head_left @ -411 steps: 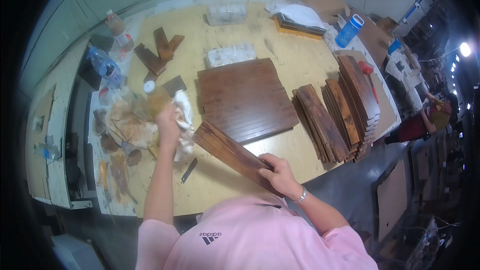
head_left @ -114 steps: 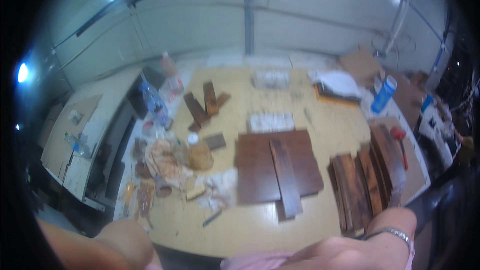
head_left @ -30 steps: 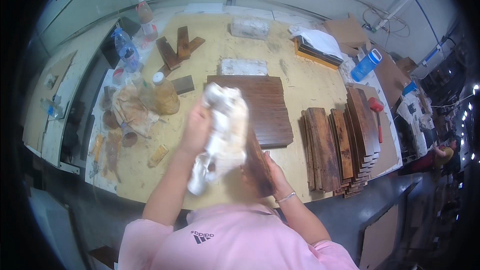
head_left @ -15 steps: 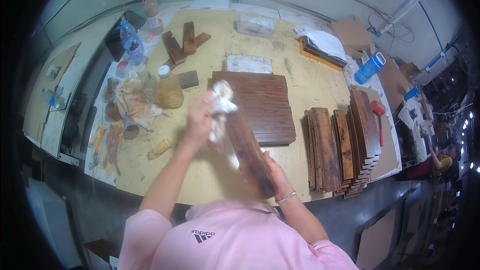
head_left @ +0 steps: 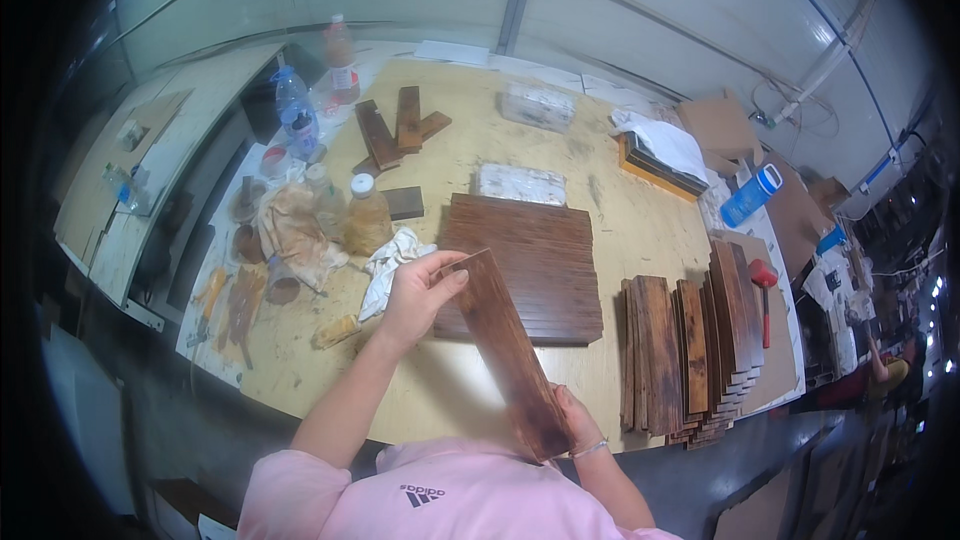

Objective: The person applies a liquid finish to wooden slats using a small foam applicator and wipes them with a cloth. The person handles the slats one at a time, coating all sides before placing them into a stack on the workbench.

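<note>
A dark brown wooden plank (head_left: 508,352) slants across in front of me, its far end toward the left. My left hand (head_left: 425,290) grips the plank's far end, thumb on the upper face. Near my body, my right hand (head_left: 578,420) is closed round the lower end; some of its fingers are hidden behind the wood. Beside my left hand a crumpled white rag (head_left: 385,268) lies on the table. Beyond the plank a flat stack of brown wooden strips (head_left: 525,260) rests on the yellowish tabletop (head_left: 450,380).
More planks (head_left: 655,355) stand in rows at the right, next to a red mallet (head_left: 764,290). A jar with a white lid (head_left: 367,220), a stained cloth (head_left: 297,225) and bottles (head_left: 293,105) crowd the left. A white-wrapped block (head_left: 522,183) sits behind the stack.
The white rag has left my left hand and now lies on the table. That hand now holds the plank's far end. The view has shifted slightly.
</note>
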Demonstrator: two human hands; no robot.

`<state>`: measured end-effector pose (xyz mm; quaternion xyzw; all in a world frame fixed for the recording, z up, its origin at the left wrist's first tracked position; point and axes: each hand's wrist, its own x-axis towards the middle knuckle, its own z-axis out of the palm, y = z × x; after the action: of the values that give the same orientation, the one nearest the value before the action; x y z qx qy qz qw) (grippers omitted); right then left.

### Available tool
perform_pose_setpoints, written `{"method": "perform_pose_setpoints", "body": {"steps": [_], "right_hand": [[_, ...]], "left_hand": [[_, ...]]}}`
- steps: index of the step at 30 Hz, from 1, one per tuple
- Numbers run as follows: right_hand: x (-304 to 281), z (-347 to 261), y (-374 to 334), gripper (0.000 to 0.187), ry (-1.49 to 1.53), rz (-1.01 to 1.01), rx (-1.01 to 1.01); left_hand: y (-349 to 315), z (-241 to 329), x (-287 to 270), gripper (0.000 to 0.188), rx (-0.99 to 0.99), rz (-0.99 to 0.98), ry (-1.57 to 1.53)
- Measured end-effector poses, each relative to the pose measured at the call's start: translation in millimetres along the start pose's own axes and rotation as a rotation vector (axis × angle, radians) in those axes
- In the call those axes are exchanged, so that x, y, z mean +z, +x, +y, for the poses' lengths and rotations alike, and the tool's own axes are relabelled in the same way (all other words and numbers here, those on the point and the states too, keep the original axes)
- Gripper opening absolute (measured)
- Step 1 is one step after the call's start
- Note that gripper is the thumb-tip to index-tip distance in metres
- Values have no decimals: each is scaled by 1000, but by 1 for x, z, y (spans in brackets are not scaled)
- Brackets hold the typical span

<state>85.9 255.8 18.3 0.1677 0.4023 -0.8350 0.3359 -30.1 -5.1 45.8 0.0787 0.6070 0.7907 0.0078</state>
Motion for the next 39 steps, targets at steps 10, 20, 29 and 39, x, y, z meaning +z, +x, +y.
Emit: {"method": "perform_pose_setpoints", "body": {"steps": [10,20,29,39], "right_hand": [[-39,10,14,72,-98,-288,-23],[2,-1,5,81,-1309,328,-873],[-8,17,-2,82,-1521,492,-1128],[-50,-24,-32,72,-1529,882,-1136]], "left_hand": [[-10,-13,-6,38,-86,84,-70],[-40,-12,15,38,-107,73,-282],[-45,-9,16,22,-142,144,-313],[-44,-31,-16,16,-168,311,-149]]}}
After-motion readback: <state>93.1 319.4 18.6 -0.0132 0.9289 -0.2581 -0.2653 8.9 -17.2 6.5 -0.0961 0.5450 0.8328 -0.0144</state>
